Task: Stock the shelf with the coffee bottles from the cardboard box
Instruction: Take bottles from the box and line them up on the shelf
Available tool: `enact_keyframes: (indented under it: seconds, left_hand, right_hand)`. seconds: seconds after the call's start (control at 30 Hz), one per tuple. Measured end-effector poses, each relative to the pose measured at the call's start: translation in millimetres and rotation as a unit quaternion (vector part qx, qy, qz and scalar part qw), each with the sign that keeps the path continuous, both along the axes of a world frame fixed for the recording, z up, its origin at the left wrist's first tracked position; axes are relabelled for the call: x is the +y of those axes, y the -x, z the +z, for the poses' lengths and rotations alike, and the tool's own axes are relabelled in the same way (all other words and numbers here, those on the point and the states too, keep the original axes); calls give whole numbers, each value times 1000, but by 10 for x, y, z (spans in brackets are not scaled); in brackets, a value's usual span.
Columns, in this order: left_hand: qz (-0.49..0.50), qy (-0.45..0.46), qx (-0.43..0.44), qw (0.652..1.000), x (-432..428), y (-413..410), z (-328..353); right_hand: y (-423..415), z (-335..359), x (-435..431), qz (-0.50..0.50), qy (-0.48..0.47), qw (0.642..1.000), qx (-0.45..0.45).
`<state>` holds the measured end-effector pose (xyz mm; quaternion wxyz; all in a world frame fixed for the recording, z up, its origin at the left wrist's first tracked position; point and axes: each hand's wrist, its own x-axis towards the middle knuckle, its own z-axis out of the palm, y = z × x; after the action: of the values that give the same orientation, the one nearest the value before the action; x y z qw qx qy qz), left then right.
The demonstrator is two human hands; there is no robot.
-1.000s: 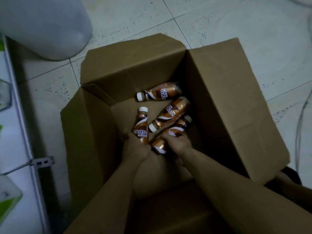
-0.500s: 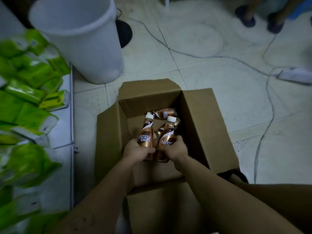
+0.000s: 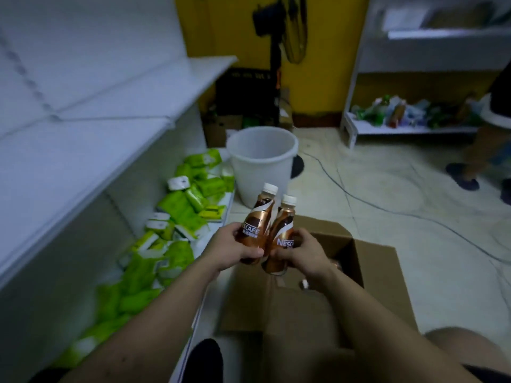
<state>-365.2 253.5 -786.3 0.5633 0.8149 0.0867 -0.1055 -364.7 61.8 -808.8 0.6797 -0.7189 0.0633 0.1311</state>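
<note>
Two coffee bottles had been lifted clear of the cardboard box (image 3: pixel 367 275), where half a second before they were only just being raised from its floor. The left bottle (image 3: pixel 255 226) was held upright in the left hand (image 3: pixel 235 246), its fingers (image 3: pixel 250 253) wrapped closed round the lower body; the right bottle (image 3: pixel 282 237), touching the first, was gripped likewise by the right hand (image 3: pixel 300 252). Both were carried above the box's near-left corner. More bottles appeared to be left inside, dimly seen. Beyond, to the left, the white shelf (image 3: pixel 83 150) stood bare at mid level, with green packs (image 3: pixel 177 225) below; placement there was judged the next step.
</note>
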Motion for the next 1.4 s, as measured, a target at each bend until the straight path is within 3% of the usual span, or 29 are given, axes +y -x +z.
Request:
enact_keyframes:
  seconds: [0.3, 0.43, 0.63, 0.83, 1.03, 1.23, 1.4]
  left_hand:
    - [79, -29, -139, 987, 867, 688, 1431]
    - [139, 1, -185, 973, 1195, 1021, 1980]
    - [188, -56, -270, 943, 1643, 1571, 2633]
    - [251, -109, -248, 929, 2209, 2197, 2870]
    - [358, -178, -228, 888, 2596, 2845, 2865]
    - [385, -274, -167, 866, 2741, 3216, 2789]
    - [412, -285, -157, 851, 2845, 3337, 2743]
  right_hand:
    - [75, 1245, 942, 124, -34, 983, -132]
    - [114, 1852, 1386, 186, -63, 953, -230]
    - [368, 2543, 1987, 294, -126, 900, -297]
    - [671, 2761, 2775, 365, -105, 872, -308]
    - [1082, 2705, 3458, 458, -108, 832, -293]
    - [1296, 2557, 3862, 545, -108, 785, -274]
    - [1374, 2478, 3986, 627, -62, 726, -277]
